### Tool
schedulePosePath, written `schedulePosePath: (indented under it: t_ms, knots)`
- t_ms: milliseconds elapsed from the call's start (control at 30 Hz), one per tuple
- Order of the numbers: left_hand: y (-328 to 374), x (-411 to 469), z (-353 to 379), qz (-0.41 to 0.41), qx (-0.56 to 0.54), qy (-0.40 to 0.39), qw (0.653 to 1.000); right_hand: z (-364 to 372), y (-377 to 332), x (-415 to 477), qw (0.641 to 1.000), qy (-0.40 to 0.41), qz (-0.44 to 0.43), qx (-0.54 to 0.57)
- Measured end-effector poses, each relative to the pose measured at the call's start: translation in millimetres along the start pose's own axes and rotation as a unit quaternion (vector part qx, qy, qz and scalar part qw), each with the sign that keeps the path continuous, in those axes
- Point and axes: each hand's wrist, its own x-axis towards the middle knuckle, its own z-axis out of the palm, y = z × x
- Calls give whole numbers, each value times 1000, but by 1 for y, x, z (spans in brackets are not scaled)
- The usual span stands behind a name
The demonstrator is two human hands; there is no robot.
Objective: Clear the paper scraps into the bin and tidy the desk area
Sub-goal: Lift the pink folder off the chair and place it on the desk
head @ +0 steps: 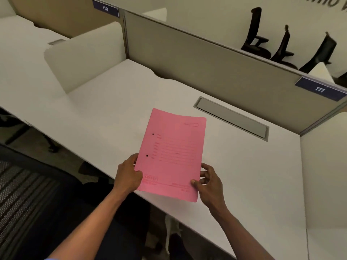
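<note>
A pink paper folder [173, 151] with two punched holes and printed lines is held just above the front edge of the white desk [253, 184]. My left hand [129, 175] grips its lower left edge, thumb on top. My right hand [210, 182] pinches its lower right corner between thumb and fingers. No paper scraps and no bin show in this view.
A grey cable-slot cover [232, 118] is set into the desk behind the folder. Beige partitions [206, 61] with number plates 110 and 111 close the back; white dividers [86, 55] stand at both sides. A dark mesh office chair [26, 199] sits at lower left.
</note>
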Motion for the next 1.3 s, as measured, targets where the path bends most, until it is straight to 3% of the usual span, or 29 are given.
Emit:
schedulePosePath:
  t_ms: [267, 733, 1300]
  knots:
    - [16, 94, 14, -24, 54, 21, 998, 14, 15, 89, 998, -58, 21, 24]
    - [39, 286, 61, -32, 196, 50, 979, 53, 23, 267, 997, -18, 59, 38]
    - [87, 444, 93, 38, 265, 68, 961, 79, 7, 405, 988, 16, 15, -153]
